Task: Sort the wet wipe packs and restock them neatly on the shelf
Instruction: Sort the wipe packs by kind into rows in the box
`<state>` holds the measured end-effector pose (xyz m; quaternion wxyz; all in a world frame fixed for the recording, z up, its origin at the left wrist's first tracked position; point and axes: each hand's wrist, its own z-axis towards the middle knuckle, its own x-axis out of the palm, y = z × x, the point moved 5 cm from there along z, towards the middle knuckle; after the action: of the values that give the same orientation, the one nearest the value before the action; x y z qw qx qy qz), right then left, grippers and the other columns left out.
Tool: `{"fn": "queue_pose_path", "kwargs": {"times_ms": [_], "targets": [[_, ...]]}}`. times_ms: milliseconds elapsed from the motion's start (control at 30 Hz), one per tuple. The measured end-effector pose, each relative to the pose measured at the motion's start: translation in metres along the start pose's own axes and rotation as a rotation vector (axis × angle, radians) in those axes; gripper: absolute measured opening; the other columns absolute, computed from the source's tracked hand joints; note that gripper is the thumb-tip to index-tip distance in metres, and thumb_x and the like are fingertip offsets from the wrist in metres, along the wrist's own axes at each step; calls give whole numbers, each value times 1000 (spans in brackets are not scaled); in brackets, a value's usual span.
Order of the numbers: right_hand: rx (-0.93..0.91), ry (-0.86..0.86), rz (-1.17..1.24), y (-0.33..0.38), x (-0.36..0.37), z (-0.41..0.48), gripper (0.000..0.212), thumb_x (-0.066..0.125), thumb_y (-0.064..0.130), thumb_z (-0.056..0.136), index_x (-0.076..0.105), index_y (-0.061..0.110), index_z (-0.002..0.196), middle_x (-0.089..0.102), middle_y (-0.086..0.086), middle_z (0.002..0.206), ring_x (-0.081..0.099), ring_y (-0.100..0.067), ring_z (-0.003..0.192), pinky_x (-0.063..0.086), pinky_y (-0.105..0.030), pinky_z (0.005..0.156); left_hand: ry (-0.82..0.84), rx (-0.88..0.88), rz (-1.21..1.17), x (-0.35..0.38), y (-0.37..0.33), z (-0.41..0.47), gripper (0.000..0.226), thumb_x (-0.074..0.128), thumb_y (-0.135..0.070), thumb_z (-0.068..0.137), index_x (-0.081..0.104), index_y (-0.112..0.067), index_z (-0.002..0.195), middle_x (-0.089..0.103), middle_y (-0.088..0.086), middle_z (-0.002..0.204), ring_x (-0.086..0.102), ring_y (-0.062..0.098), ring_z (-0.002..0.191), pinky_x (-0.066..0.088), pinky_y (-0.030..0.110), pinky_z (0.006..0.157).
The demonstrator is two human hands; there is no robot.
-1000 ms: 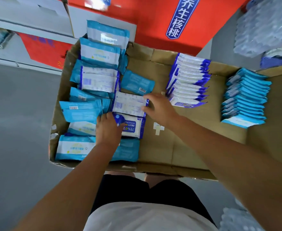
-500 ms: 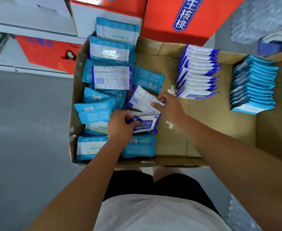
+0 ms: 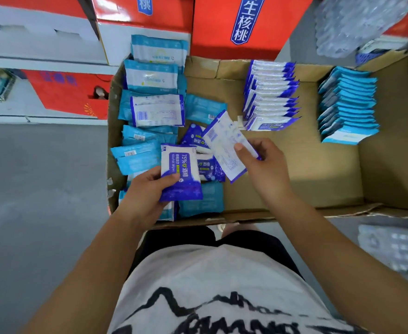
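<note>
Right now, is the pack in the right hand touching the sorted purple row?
Apart. Head view: the right hand holds its pack with bare box floor showing between it and the purple row.

- A pale, off-white T-shirt [image 3: 222, 268] is worn, printed with a black brush-stroke graphic [image 3: 161, 293].
- Black shorts [image 3: 179, 239] are worn below it.
- The left hand [image 3: 147, 189] and right hand [image 3: 265, 162] are left bare, as are the forearms [image 3: 330, 237].

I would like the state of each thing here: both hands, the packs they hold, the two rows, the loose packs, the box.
Left hand: grips front-up purple pack.
Right hand: pinches back-up purple pack, tilted.
Purple row: sorted, overlapping.
Light blue row: sorted, overlapping.
Loose packs: unsorted, mixed.
Cardboard box: open.
</note>
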<state>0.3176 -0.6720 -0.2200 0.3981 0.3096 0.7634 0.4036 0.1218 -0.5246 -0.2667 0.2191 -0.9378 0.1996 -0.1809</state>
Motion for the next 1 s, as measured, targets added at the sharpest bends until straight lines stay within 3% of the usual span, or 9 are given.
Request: {"fn": "queue_pose_path", "kwargs": {"times_ms": [133,267,367,433,533,600,700,900,1000], "targets": [[-73,6,-80,3,12,-28,9,71,26,92,67,25,85,69,16,75,58,3,66,44,-13,63,80,-63,-109,12,4,-12,33,63,2,95,62,-6,126,74,15,120,77,22,94,63,30,68],[-131,150,-114,-4,34,-54,14,72,24,91,73,13,100,71,11,96,62,8,85,46,-8,70,193,-63,-181,34,4,-24,26,56,-16,103,63,-5,126,75,16,119,76,24,99,63,35,71],[-293,268,-270,-7,45,-69,18,74,25,90,77,13,104,71,11,110,60,11,98,46,-7,82,270,-79,-197,45,3,-32,40,45,-40,106,68,-14,126,76,12,119,76,22,102,64,37,83],[-385,331,-356,-8,47,-74,22,73,31,90,78,17,106,72,6,118,61,3,105,48,-13,89,226,-82,-176,42,6,-31,36,49,-39,105,68,-15,125,76,11,117,76,22,101,64,38,84],[-212,378,-224,-10,42,-78,24,67,39,93,76,22,108,73,8,114,65,-5,106,55,-23,86,118,-42,-114,30,13,-26,22,57,-24,104,67,-16,122,78,9,112,77,20,94,65,35,74],[-63,287,-40,-12,36,-77,23,65,38,94,72,19,107,73,10,106,67,-3,101,57,-23,80,91,-38,-109,26,15,-26,18,59,-21,103,67,-17,119,79,7,108,78,19,91,64,35,70],[-42,132,-57,-12,27,-65,20,69,31,93,66,17,107,70,10,105,64,1,95,53,-15,72,93,-42,-122,26,12,-29,19,60,-22,103,66,-18,121,80,5,106,78,19,90,65,36,71],[7,295,-134,-21,50,-64,25,77,28,88,68,18,108,71,10,104,66,-1,91,56,-15,72,82,-6,-72,27,12,-30,11,64,-25,100,66,-23,110,81,-2,86,78,12,77,63,29,61],[66,284,-79,-36,57,-44,7,72,23,92,70,18,95,72,9,94,66,-1,85,54,-18,77,-46,18,-34,11,13,-26,7,66,-26,99,66,-24,106,80,-2,92,77,13,77,62,32,63]]}}
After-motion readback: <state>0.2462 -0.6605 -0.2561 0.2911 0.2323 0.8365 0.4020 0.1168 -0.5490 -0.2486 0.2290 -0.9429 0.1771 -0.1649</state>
